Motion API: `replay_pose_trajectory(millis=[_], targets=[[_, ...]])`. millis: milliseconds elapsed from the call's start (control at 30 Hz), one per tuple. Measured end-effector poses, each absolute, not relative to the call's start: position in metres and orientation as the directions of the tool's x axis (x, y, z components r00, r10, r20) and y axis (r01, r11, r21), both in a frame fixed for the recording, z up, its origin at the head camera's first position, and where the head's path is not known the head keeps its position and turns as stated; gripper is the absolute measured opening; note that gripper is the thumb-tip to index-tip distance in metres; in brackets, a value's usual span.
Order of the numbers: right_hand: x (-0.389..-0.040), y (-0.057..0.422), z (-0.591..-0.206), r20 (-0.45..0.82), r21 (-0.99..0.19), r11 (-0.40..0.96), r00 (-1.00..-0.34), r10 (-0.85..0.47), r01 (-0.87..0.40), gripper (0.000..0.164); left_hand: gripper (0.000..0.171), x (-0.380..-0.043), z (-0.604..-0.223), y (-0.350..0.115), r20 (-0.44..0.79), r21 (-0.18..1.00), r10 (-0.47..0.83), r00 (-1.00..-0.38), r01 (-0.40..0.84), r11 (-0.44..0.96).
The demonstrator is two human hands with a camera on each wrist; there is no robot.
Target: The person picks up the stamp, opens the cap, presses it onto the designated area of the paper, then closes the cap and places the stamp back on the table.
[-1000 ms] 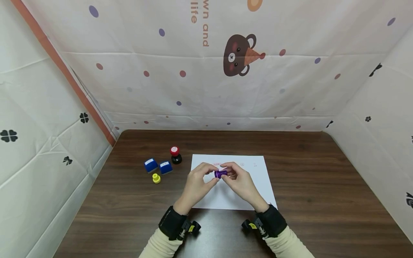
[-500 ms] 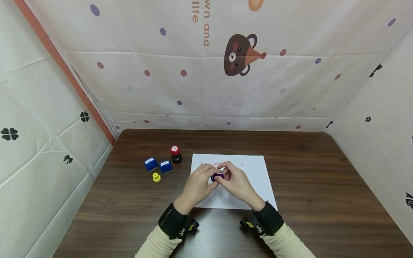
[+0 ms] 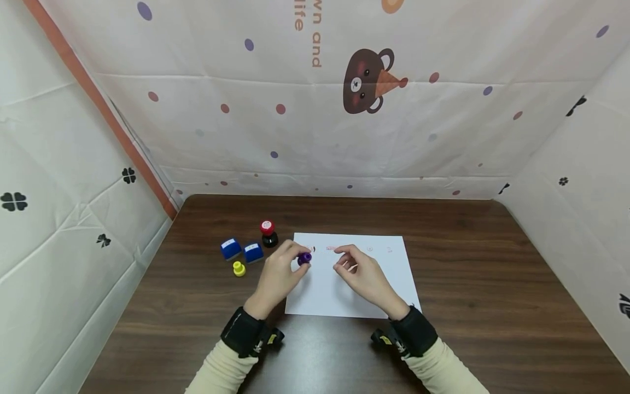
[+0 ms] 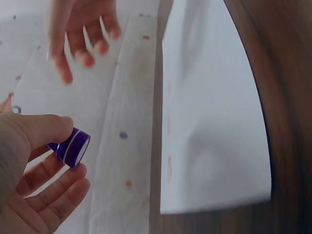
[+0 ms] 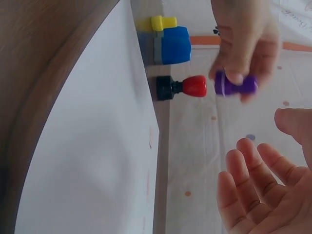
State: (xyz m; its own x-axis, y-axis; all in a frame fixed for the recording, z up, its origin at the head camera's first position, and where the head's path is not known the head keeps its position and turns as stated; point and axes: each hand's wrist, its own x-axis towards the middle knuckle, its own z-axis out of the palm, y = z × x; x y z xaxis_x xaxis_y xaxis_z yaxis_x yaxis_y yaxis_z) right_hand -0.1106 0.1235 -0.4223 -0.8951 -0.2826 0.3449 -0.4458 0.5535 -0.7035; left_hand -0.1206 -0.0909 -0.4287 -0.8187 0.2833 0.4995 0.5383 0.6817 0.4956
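Note:
My left hand [image 3: 281, 276] pinches a small purple stamp [image 3: 304, 258] between thumb and fingers, above the left edge of the white paper [image 3: 344, 295]. In the left wrist view the purple stamp [image 4: 73, 147] shows a white line round its wide end. My right hand [image 3: 366, 279] hovers over the paper with its fingers loosely bent, apart from the stamp and holding nothing. The right wrist view shows this hand [image 5: 265, 190] with thumb and fingers spread. Small red marks [image 3: 331, 248] run along the paper's far edge, partly hidden by the left hand.
Left of the paper are two blue stamps, one nearer the edge [image 3: 230, 249] and one beside it [image 3: 253, 253]. A small yellow stamp [image 3: 238, 268] stands before them, a red-topped black stamp [image 3: 268, 234] behind. The brown table [image 3: 467, 273] meets a white patterned cloth [image 3: 221, 137].
Both hands were together at the purple stamp. My left hand has moved left with it, and my right hand has let go and stays over the paper.

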Motion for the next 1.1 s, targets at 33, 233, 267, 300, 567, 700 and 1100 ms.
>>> replay_pose_trajectory(millis=[33,233,267,300,567,700,1100], targets=[[-0.110,0.125,-0.422,0.341,-0.704,0.559,-0.899,-0.276,-0.438,0.031,0.025,-0.121,-0.429,-0.095,0.491,0.499,0.260,-0.832,0.513,0.699],[-0.109,0.135,-0.424,0.310,-0.710,0.585,-0.920,-0.240,-0.392,0.031,0.024,-0.123,-0.434,-0.115,0.400,0.540,0.143,-0.905,0.359,0.761],[-0.108,0.136,-0.424,0.306,-0.712,0.586,-0.922,-0.237,-0.387,0.031,0.025,-0.123,-0.435,-0.118,0.380,0.551,0.135,-0.915,0.341,0.762],[-0.108,0.137,-0.424,0.304,-0.711,0.590,-0.923,-0.235,-0.384,0.031,0.025,-0.123,-0.436,-0.120,0.360,0.558,0.129,-0.924,0.324,0.764],[-0.106,0.145,-0.428,0.301,-0.700,0.612,-0.929,-0.216,-0.369,0.031,0.026,-0.129,-0.446,-0.136,0.290,0.520,0.131,-0.948,0.271,0.810],[-0.107,0.148,-0.429,0.316,-0.696,0.611,-0.925,-0.212,-0.378,0.031,0.024,-0.131,-0.450,-0.143,0.244,0.503,0.133,-0.961,0.243,0.830],[-0.108,0.149,-0.435,0.318,-0.691,0.614,-0.924,-0.213,-0.380,0.029,0.020,-0.134,-0.455,-0.149,0.169,0.469,0.144,-0.975,0.208,0.858]])
